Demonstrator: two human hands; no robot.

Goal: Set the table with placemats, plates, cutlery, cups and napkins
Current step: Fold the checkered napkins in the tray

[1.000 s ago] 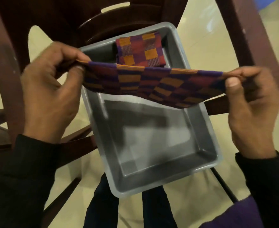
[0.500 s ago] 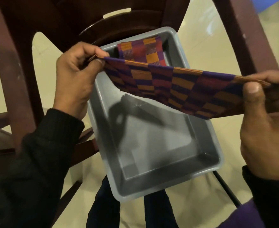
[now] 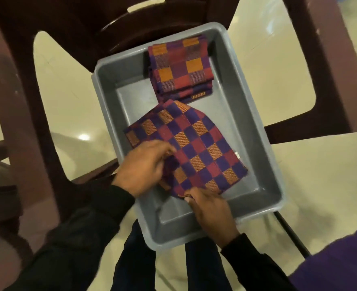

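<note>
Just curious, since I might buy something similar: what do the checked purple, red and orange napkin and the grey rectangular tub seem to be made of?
The checked purple, red and orange napkin looks like woven cloth, probably cotton: thread lines show in the orange squares, it drapes softly, and the finish is matte. The grey rectangular tub looks like moulded plastic: rounded corners, a rolled rim, a smooth and slightly glossy surface.
</note>
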